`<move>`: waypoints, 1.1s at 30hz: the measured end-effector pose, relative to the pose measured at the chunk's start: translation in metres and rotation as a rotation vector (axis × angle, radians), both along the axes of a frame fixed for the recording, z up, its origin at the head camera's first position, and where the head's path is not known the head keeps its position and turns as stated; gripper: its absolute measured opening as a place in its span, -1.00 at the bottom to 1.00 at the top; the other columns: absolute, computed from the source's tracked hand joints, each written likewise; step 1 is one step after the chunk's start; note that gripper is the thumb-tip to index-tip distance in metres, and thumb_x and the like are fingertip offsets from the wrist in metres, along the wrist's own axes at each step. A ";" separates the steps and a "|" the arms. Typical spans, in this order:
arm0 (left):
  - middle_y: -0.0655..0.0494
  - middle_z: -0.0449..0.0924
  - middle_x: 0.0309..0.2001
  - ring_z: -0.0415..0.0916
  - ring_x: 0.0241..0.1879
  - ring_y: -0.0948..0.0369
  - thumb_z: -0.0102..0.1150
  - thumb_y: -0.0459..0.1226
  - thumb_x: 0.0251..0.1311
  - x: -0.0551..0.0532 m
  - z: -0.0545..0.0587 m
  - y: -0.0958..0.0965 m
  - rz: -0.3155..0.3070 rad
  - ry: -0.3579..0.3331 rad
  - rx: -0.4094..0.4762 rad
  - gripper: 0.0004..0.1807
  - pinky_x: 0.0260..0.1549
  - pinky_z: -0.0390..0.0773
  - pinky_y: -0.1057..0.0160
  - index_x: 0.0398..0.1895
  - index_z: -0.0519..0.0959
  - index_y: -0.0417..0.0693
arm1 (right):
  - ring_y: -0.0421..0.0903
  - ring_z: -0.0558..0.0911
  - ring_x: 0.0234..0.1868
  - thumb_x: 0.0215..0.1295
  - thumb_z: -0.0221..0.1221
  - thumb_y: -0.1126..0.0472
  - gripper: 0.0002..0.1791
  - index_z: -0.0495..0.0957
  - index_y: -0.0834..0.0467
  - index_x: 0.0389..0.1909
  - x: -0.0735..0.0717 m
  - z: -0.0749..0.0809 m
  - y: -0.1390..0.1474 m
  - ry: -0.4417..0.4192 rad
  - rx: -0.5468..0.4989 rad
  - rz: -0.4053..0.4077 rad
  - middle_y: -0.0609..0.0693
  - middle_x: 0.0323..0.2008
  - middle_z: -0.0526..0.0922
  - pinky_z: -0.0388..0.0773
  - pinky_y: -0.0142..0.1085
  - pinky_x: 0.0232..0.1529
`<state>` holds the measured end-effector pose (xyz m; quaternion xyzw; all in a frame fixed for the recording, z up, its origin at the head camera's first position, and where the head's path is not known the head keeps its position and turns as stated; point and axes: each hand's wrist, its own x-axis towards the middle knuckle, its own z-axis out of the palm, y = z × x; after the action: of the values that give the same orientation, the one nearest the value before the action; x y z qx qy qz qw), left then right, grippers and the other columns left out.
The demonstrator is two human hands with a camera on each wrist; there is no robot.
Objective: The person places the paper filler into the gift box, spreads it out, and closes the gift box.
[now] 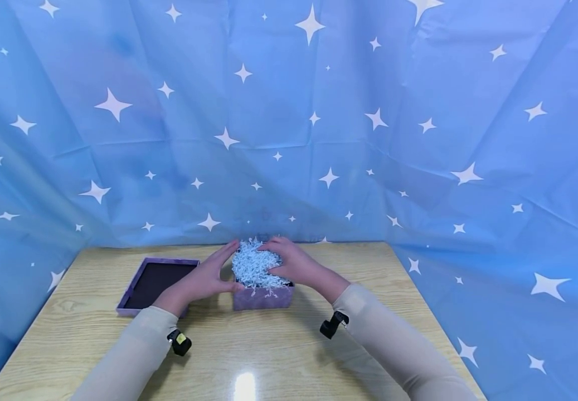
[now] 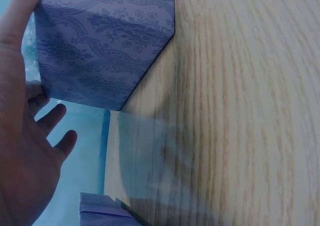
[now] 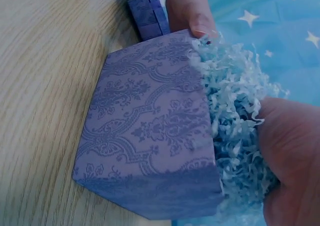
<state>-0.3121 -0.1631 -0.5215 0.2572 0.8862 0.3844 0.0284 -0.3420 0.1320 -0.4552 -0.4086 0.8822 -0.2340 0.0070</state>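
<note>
A purple box (image 1: 263, 299) with a damask pattern stands on the table, heaped with pale blue shredded paper (image 1: 252, 263). At its left side my left hand (image 1: 213, 273) is spread, thumb at the front corner and fingers toward the back rim. The left wrist view has those fingers loosely extended beside the patterned box wall (image 2: 100, 45). My right hand (image 1: 294, 263) lies over the right part of the shredded paper, thumb and fingers apart. In the right wrist view the palm rests against the shredded paper (image 3: 235, 95), which hides the fingertips.
A purple lid (image 1: 160, 284) with a dark inside lies open side up to the left, partly behind the left forearm. The wooden table (image 1: 238, 340) ends at a blue star-patterned curtain (image 1: 278, 122) behind and on both sides.
</note>
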 end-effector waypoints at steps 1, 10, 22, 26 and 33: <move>-0.02 -0.17 0.83 -0.14 0.75 -0.25 0.55 0.32 0.21 0.000 0.000 0.000 -0.002 0.002 0.000 0.37 0.55 0.10 -0.49 0.87 -0.07 0.09 | 0.10 0.56 0.43 0.39 0.49 0.30 -0.34 0.59 0.11 0.49 0.000 0.000 -0.002 -0.007 0.018 -0.007 0.06 0.33 0.66 0.56 0.00 0.42; 0.02 -0.21 0.84 -0.18 0.76 -0.20 0.55 0.31 0.21 -0.002 -0.001 0.000 -0.008 -0.017 0.002 0.37 0.57 0.09 -0.47 0.87 -0.11 0.17 | 0.07 0.56 0.45 0.45 0.49 0.25 -0.37 0.59 0.08 0.50 0.000 -0.002 -0.015 -0.006 0.162 -0.025 0.06 0.39 0.63 0.57 -0.04 0.42; 0.04 -0.20 0.84 -0.18 0.76 -0.17 0.54 0.30 0.23 -0.002 -0.002 -0.001 -0.013 -0.020 0.022 0.34 0.57 0.11 -0.46 0.87 -0.11 0.20 | 0.10 0.58 0.46 0.46 0.48 0.22 -0.37 0.58 0.13 0.51 -0.003 -0.007 -0.020 0.040 0.268 0.009 0.06 0.40 0.65 0.51 0.02 0.48; 0.08 -0.21 0.84 -0.18 0.76 -0.17 0.54 0.30 0.23 -0.001 -0.001 -0.001 -0.009 -0.026 0.021 0.34 0.56 0.11 -0.47 0.87 -0.11 0.21 | 0.15 0.46 0.56 0.46 0.51 0.10 -0.31 0.56 0.10 0.54 -0.002 0.000 -0.012 0.005 0.138 -0.009 0.05 0.47 0.60 0.42 0.13 0.54; 0.12 -0.23 0.84 -0.19 0.77 -0.17 0.55 0.29 0.23 0.000 0.000 -0.001 -0.007 -0.036 0.026 0.34 0.57 0.08 -0.48 0.87 -0.12 0.23 | 0.04 0.62 0.20 0.40 0.55 0.13 -0.45 0.68 0.13 0.36 0.011 0.010 0.006 -0.014 -0.101 -0.037 0.03 0.20 0.66 0.64 -0.05 0.21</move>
<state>-0.3118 -0.1640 -0.5214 0.2536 0.8797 0.4001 0.0422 -0.3307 0.1380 -0.4449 -0.3904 0.8766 -0.2811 -0.0116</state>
